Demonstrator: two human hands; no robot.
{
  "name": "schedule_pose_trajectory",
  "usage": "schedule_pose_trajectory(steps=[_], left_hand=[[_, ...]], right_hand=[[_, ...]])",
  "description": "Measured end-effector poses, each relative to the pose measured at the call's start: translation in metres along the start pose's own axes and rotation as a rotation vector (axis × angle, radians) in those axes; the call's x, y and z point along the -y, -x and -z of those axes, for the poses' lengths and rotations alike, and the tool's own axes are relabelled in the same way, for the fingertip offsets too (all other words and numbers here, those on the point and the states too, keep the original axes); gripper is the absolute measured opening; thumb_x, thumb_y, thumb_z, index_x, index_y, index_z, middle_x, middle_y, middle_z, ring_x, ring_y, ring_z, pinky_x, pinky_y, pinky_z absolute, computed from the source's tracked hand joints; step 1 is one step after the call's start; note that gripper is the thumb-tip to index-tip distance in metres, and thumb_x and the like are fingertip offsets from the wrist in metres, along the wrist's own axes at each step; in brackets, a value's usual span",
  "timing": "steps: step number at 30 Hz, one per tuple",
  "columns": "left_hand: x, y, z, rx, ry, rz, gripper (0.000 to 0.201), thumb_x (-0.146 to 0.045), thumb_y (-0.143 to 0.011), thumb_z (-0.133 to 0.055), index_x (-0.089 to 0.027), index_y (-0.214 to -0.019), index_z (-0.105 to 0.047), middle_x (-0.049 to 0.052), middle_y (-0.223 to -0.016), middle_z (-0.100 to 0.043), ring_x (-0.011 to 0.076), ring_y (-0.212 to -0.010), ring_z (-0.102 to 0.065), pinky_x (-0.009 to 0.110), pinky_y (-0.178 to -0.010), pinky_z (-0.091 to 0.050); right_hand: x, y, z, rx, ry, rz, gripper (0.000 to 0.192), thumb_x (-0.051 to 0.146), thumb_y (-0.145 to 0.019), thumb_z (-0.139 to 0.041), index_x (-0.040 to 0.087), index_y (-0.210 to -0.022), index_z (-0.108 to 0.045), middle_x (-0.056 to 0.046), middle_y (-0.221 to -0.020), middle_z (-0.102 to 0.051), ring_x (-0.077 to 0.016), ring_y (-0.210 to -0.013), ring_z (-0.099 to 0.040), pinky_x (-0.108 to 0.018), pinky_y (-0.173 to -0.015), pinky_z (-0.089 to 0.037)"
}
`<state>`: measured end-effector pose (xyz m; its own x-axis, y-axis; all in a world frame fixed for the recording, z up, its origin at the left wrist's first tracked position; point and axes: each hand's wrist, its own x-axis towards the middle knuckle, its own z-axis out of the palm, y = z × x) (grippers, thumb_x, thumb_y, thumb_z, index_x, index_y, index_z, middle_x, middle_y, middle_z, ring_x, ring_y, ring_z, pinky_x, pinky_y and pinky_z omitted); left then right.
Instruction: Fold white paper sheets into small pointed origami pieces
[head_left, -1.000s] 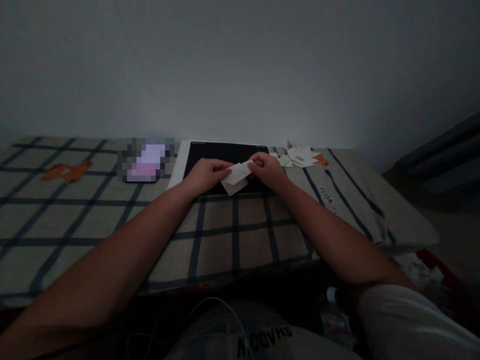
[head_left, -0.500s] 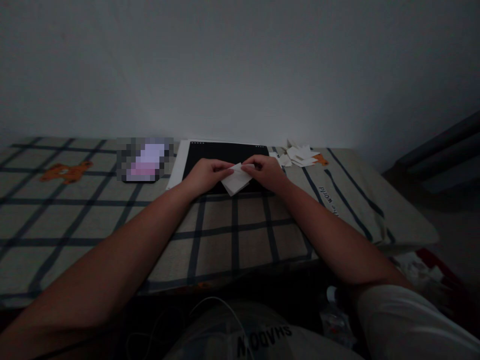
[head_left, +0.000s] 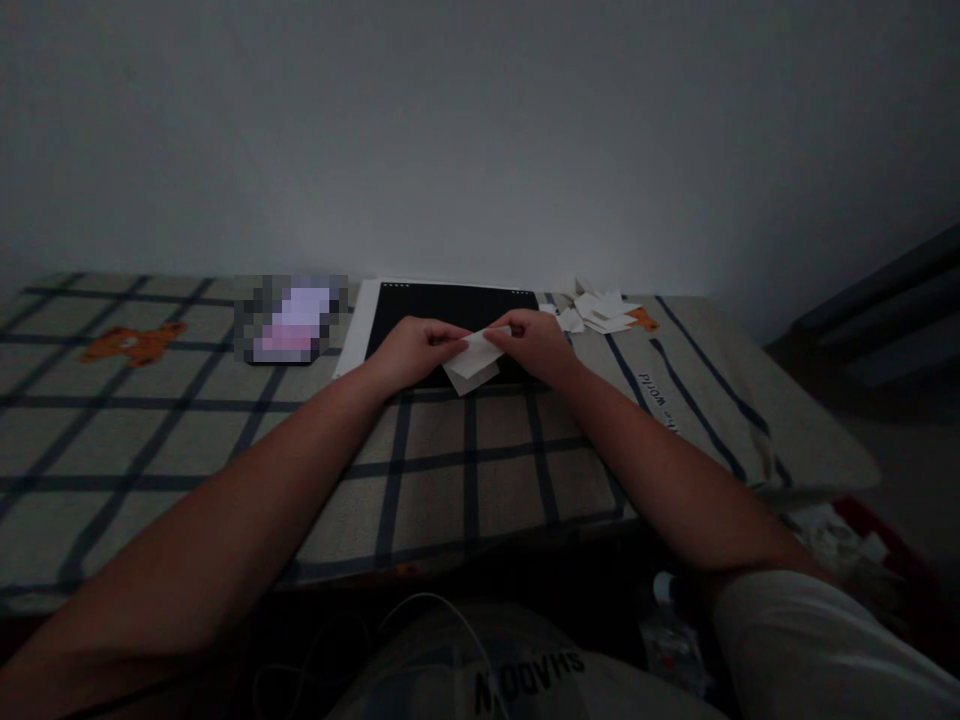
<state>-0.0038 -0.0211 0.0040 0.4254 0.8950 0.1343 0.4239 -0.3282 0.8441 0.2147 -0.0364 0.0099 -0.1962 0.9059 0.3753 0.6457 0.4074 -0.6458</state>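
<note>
While the folded white paper (head_left: 471,362) is pinched between left hand (head_left: 411,350) and right hand (head_left: 534,342), it is held just above the black mat (head_left: 450,305) on the plaid-covered counter (head_left: 225,430). Left fingertips are closed on the left edge, right fingertips on the upper right corner. Judgement: the fold is best made with edges aligned first, then the crease pressed flat against the mat. A pile of folded paper pieces (head_left: 596,311) is seen near the right hand; a blurred phone (head_left: 289,320) lies to the left.

Checked bed (head_left: 465,470) carries black pad (head_left: 450,305), paper scraps (head_left: 596,312)
</note>
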Motion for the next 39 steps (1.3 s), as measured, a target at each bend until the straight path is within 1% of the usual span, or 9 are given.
schedule_pose_trajectory(steps=[5, 8, 12, 16, 23, 31, 36, 39], left_hand=[[-0.0013, 0.0009, -0.0012, 0.002, 0.026, 0.009, 0.030, -0.033, -0.083, -0.072, -0.021, -0.109, -0.080, 0.005, -0.093, -0.079, 0.0190, -0.083, -0.070, 0.029, -0.076, -0.054], [-0.0029, 0.0016, -0.0021, -0.041, 0.026, 0.041, 0.033, -0.037, -0.080, -0.076, -0.021, -0.108, -0.080, 0.005, -0.094, -0.079, 0.0198, -0.084, -0.070, 0.029, -0.075, -0.054], [-0.0017, 0.0012, -0.0012, -0.097, -0.005, 0.058, 0.030, -0.041, -0.079, -0.076, -0.019, -0.099, -0.081, 0.006, -0.092, -0.079, 0.0203, -0.084, -0.070, 0.028, -0.073, -0.053], [-0.0014, 0.0011, 0.0001, -0.093, -0.024, 0.041, 0.027, -0.040, -0.080, -0.075, -0.019, -0.097, -0.081, 0.005, -0.088, -0.079, 0.0193, -0.081, -0.069, 0.028, -0.071, -0.052], [-0.0059, 0.0031, 0.0006, -0.101, -0.044, 0.036, 0.028, -0.042, -0.079, -0.075, -0.018, -0.094, -0.081, 0.006, -0.086, -0.078, 0.0188, -0.077, -0.068, 0.027, -0.068, -0.051], [-0.0057, 0.0016, 0.0001, -0.099, -0.082, 0.066, 0.022, -0.035, -0.080, -0.073, -0.018, -0.093, -0.081, 0.006, -0.083, -0.077, 0.0183, -0.075, -0.068, 0.028, -0.069, -0.051], [-0.0051, 0.0020, 0.0002, -0.113, -0.076, 0.061, 0.025, -0.039, -0.080, -0.074, -0.018, -0.092, -0.081, 0.006, -0.086, -0.078, 0.0188, -0.077, -0.068, 0.027, -0.068, -0.050], [-0.0031, 0.0012, 0.0002, -0.102, -0.065, 0.058, 0.025, -0.039, -0.078, -0.075, -0.019, -0.091, -0.081, 0.006, -0.084, -0.078, 0.0189, -0.076, -0.068, 0.027, -0.066, -0.051]], right_hand=[[-0.0013, -0.0006, -0.0012, 0.015, -0.018, 0.008, 0.016, 0.028, -0.084, -0.066, 0.017, -0.087, -0.078, -0.005, -0.083, -0.075, -0.0164, -0.073, -0.062, -0.029, -0.069, -0.045], [-0.0033, -0.0008, -0.0021, -0.004, -0.038, 0.017, 0.016, 0.028, -0.083, -0.067, 0.016, -0.087, -0.078, -0.005, -0.083, -0.075, -0.0161, -0.073, -0.062, -0.029, -0.069, -0.045], [-0.0060, -0.0006, -0.0027, -0.014, -0.079, 0.027, 0.016, 0.030, -0.083, -0.067, 0.017, -0.087, -0.077, -0.005, -0.085, -0.076, -0.0165, -0.075, -0.064, -0.030, -0.071, -0.047], [-0.0065, -0.0001, -0.0022, 0.013, -0.118, 0.025, 0.015, 0.030, -0.083, -0.068, 0.018, -0.087, -0.076, -0.006, -0.089, -0.077, -0.0176, -0.079, -0.066, -0.031, -0.074, -0.049], [-0.0016, 0.0013, -0.0007, 0.034, -0.104, 0.020, 0.015, 0.030, -0.084, -0.068, 0.019, -0.088, -0.077, -0.006, -0.090, -0.077, -0.0181, -0.079, -0.066, -0.032, -0.073, -0.049], [0.0004, 0.0003, -0.0009, 0.048, -0.064, 0.006, 0.013, 0.028, -0.083, -0.070, 0.017, -0.086, -0.076, -0.005, -0.085, -0.074, -0.0170, -0.077, -0.062, -0.031, -0.071, -0.046], [-0.0030, -0.0004, -0.0023, 0.044, -0.077, 0.004, 0.009, 0.026, -0.082, -0.070, 0.018, -0.083, -0.075, -0.005, -0.086, -0.075, -0.0174, -0.077, -0.064, -0.031, -0.073, -0.047], [-0.0034, -0.0004, -0.0021, 0.041, -0.073, 0.004, 0.009, 0.026, -0.081, -0.071, 0.019, -0.082, -0.075, -0.005, -0.084, -0.075, -0.0175, -0.076, -0.064, -0.032, -0.073, -0.048]])
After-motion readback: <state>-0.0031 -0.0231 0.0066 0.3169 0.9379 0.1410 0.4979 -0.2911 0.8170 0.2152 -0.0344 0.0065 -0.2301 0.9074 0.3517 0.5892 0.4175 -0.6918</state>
